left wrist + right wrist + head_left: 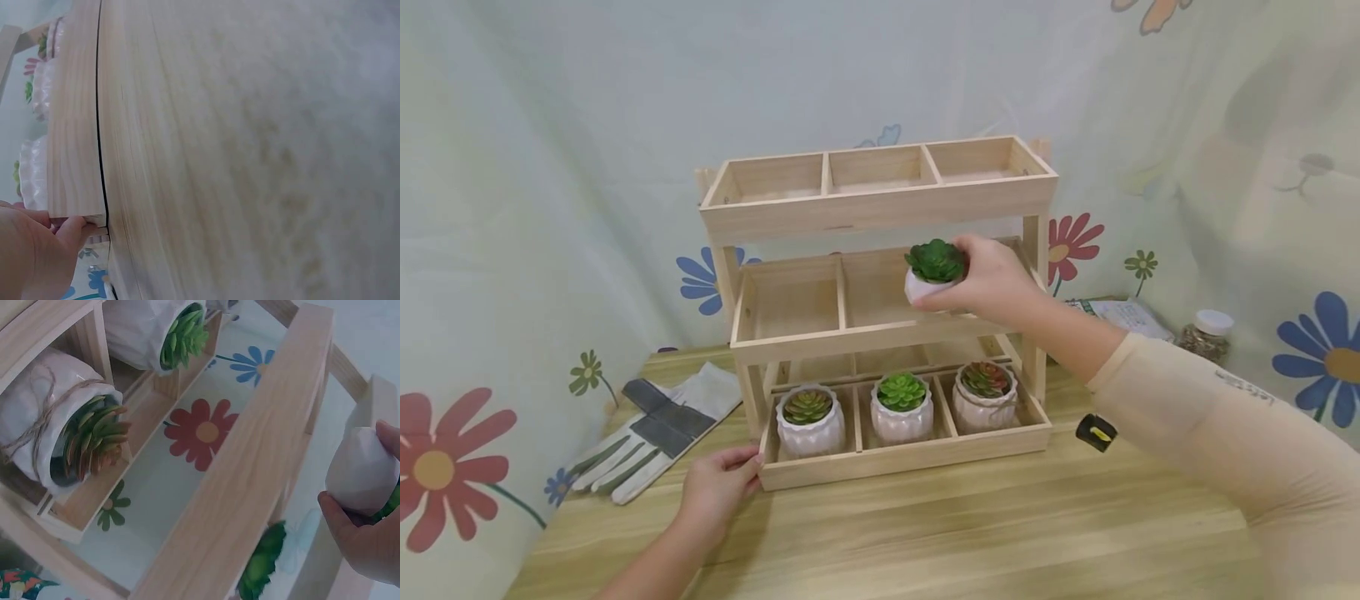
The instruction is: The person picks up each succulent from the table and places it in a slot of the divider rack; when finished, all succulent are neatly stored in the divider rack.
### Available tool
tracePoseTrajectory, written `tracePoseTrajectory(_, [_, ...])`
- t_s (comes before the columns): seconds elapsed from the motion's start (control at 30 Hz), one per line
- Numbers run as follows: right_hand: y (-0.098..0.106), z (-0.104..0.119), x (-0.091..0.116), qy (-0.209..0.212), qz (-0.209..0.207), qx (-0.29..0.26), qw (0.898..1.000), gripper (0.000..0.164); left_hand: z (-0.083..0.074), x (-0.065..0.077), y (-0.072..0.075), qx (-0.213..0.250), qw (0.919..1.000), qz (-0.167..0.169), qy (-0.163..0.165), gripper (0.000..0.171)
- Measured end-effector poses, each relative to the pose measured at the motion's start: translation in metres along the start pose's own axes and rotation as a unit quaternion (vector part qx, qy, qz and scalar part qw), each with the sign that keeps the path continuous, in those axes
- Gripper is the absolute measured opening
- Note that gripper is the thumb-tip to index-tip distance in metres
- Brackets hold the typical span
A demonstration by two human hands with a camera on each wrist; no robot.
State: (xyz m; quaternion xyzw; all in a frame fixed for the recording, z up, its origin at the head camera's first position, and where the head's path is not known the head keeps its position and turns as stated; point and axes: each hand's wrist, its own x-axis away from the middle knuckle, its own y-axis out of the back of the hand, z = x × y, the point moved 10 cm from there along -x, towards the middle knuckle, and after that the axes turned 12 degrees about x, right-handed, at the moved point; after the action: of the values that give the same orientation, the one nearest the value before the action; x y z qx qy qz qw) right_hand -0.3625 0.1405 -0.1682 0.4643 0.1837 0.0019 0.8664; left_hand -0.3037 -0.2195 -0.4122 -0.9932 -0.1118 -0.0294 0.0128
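A three-tier wooden plant shelf stands on the table. My right hand grips a white pot with a dark green succulent, in front of the middle tier's right part. In the right wrist view, green leaves show past the middle tier's front board. My left hand pinches the bottom tier's left front corner, thumb at its end. The bottom tier holds three white potted succulents, one per compartment: left, middle and right, the last with twine round it.
Grey and white work gloves lie left of the shelf. To the right are a small black object with yellow, a white-lidded jar and a printed packet. A flowered curtain hangs behind the table.
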Motion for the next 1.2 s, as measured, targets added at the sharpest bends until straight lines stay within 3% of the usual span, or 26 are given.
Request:
tracePoseTrajectory(0.37, [-0.045, 0.018, -0.034, 0.004, 0.041, 0.017, 0.999, 0.074, 0.0, 0.0, 0.002, -0.007, 0.9999, -0.009, -0.002, 0.028])
tracePoseTrajectory(0.63, [-0.067, 0.023, -0.043, 0.013, 0.065, 0.063, 0.996, 0.093, 0.0, 0.0, 0.004, -0.01, 0.9999, -0.008, -0.003, 0.028])
tracePoseTrajectory(1.07, [-0.084, 0.02, -0.051, 0.003, 0.092, 0.111, 0.99, 0.1, 0.002, -0.001, 0.003, -0.005, 1.0, -0.008, -0.003, 0.028])
tracePoseTrajectory(1.2, [-0.088, 0.021, -0.05, 0.0, 0.111, 0.152, 0.982, 0.101, 0.002, 0.0, 0.003, -0.006, 0.9999, -0.008, -0.002, 0.028])
